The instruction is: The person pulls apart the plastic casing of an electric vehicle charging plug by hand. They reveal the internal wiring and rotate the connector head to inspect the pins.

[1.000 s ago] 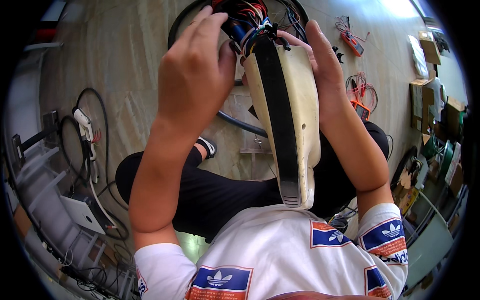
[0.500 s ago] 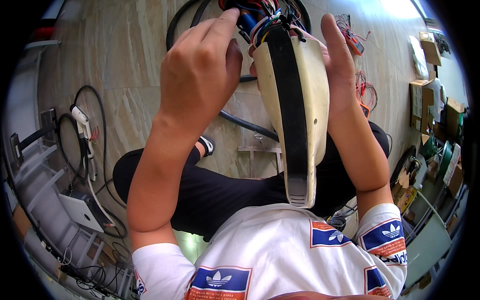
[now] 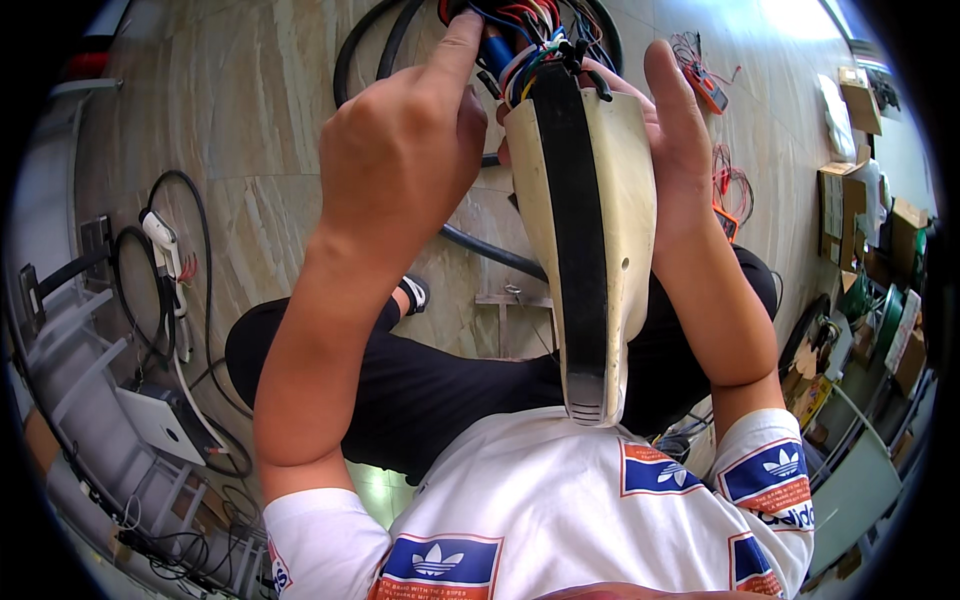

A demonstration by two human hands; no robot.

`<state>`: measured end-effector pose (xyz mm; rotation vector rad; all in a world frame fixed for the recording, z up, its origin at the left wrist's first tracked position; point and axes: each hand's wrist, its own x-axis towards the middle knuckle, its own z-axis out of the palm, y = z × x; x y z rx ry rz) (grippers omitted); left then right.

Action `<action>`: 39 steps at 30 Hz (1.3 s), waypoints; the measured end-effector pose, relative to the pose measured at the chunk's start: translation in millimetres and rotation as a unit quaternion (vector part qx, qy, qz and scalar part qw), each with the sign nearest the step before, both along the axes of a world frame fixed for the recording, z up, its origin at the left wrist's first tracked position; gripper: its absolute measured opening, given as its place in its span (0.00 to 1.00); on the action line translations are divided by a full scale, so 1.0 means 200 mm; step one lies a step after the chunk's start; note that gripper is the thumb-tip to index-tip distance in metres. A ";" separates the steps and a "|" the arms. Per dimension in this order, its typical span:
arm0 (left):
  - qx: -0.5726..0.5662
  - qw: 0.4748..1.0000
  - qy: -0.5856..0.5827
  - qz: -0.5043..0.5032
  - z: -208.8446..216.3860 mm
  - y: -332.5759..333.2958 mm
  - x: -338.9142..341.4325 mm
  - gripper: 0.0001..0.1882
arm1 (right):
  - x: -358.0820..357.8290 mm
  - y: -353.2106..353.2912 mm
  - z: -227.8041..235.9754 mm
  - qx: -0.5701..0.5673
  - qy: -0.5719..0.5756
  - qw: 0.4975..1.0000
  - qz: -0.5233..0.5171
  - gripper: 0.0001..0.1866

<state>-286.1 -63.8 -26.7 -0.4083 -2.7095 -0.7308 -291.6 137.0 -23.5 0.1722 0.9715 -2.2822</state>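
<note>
A cream charging gun [image 3: 629,200] with a black strip along its back lies lengthwise before me, its narrow end close to my shirt. From its wide far end spills a bundle of coloured wires [image 3: 525,60], beside a blue cylindrical part [image 3: 495,52]. My right hand [image 3: 680,140] cradles the gun from the right and beneath; its thumb points up and fingertips show at the gun's left side. My left hand [image 3: 400,150] is left of the wires. Its index finger stretches to the far end of the bundle, apart from the thumb; its other fingers are mostly hidden.
A thick black cable [image 3: 490,250] loops over the tiled floor. Red-orange meters [image 3: 708,88] with leads lie at the right. Another white charging gun [image 3: 160,232] hangs at the left beside a metal frame. Cardboard boxes [image 3: 845,205] stand far right. A small metal stand [image 3: 505,310] is below.
The gun has shifted slightly toward me and left. My left hand's index finger now stands out alone, where more fingers lay extended before.
</note>
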 end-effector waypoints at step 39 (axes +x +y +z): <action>0.156 0.981 -0.111 -0.007 0.04 0.02 0.01 0.23 | 0.02 -0.07 0.04 0.064 -0.037 0.996 -0.047 0.36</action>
